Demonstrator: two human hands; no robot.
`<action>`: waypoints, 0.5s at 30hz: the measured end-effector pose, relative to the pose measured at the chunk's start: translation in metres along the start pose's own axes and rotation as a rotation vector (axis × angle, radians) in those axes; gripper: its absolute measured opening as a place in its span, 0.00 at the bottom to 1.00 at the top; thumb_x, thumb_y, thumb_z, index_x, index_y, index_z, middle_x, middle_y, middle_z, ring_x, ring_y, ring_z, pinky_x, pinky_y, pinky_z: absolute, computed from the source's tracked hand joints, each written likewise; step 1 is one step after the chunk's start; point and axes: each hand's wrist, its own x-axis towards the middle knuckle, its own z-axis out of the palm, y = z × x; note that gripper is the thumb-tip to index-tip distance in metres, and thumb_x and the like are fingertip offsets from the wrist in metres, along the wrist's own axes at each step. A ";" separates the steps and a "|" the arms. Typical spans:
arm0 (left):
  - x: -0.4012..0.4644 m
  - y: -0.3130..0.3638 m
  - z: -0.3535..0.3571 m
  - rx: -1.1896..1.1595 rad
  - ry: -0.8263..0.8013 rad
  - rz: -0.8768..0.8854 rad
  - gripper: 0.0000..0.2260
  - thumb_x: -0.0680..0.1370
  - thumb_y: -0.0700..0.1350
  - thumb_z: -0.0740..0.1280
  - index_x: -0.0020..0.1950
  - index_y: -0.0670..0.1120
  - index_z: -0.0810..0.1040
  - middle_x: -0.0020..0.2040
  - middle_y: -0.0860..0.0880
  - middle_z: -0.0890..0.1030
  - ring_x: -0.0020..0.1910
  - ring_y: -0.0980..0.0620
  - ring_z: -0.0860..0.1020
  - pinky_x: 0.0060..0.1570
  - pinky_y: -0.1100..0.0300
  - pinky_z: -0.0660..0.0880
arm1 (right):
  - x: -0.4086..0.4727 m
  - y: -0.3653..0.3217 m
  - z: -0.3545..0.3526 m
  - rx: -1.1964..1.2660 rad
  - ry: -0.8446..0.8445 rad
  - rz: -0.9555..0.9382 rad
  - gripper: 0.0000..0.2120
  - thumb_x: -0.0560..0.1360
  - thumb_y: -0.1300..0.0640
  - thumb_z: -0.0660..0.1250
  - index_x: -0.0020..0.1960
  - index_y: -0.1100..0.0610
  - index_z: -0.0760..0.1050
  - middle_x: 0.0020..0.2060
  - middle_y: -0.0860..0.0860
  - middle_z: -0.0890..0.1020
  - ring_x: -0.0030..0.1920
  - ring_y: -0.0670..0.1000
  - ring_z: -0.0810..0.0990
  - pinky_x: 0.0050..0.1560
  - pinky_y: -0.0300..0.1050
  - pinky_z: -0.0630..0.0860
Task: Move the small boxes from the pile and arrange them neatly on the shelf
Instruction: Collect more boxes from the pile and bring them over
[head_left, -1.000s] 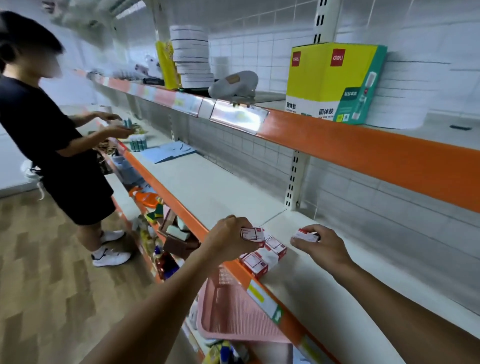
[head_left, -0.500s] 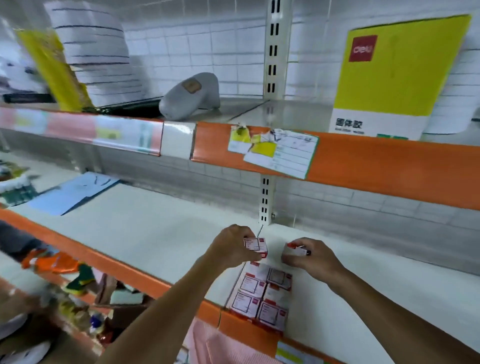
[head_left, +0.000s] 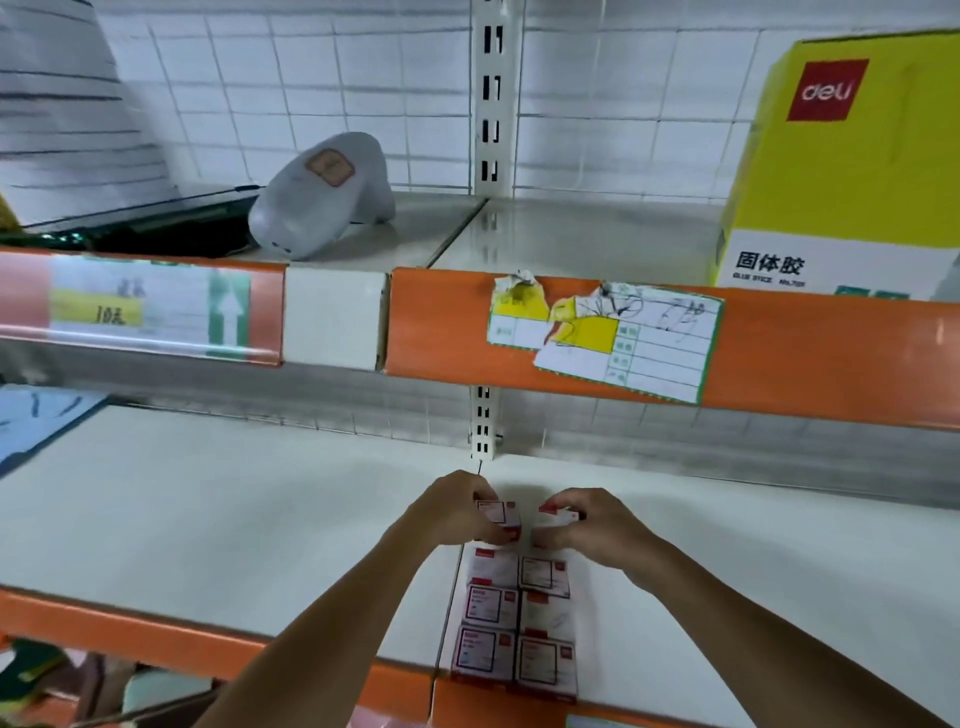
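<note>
Only one view here, the head cam, looking down at a white shelf (head_left: 234, 519) with an orange front edge.

Low centre of the frame, both hands are at the back end of a little block of small boxes (head_left: 517, 623). Those are white with red trim, laid flat in two columns running from the front lip back toward the hands, touching each other, pretty tidy.

The left hand (head_left: 457, 514) has its fingers curled round one box (head_left: 500, 514), label facing up, held right at the far end of the left column. The right hand (head_left: 592, 525) pinches another box (head_left: 560, 513) between thumb and fingers at the far end of the right column. The two held boxes sit just beside each other with a thin gap. Can't tell if they're resting on the shelf or a bit above it.

Upper half of the frame is the next shelf up. A grey scanner (head_left: 322, 197) lies on it, centre left, and a yellow carton (head_left: 852, 166) stands at the far right. Torn price tags (head_left: 623, 338) are stuck on its orange edge. A blue sheet (head_left: 36, 421) sits at the left edge.
</note>
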 end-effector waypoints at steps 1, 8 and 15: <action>0.002 -0.001 -0.001 0.010 -0.028 -0.001 0.20 0.67 0.49 0.80 0.57 0.46 0.83 0.52 0.51 0.83 0.50 0.52 0.81 0.47 0.61 0.77 | 0.001 -0.001 0.002 -0.014 -0.011 0.006 0.23 0.64 0.46 0.80 0.57 0.48 0.81 0.55 0.42 0.80 0.58 0.45 0.76 0.57 0.42 0.73; 0.007 0.001 -0.009 0.116 -0.194 -0.010 0.16 0.73 0.49 0.72 0.60 0.47 0.81 0.56 0.50 0.83 0.56 0.50 0.80 0.56 0.56 0.76 | 0.003 -0.008 0.004 -0.024 -0.063 0.041 0.15 0.64 0.51 0.79 0.50 0.49 0.84 0.50 0.46 0.83 0.53 0.47 0.81 0.57 0.47 0.79; 0.008 0.005 -0.012 0.028 -0.173 0.005 0.14 0.77 0.47 0.69 0.63 0.50 0.81 0.61 0.52 0.81 0.57 0.54 0.79 0.57 0.59 0.76 | -0.004 -0.014 0.000 0.026 -0.080 0.064 0.09 0.71 0.55 0.74 0.52 0.49 0.84 0.48 0.43 0.84 0.52 0.44 0.80 0.50 0.37 0.75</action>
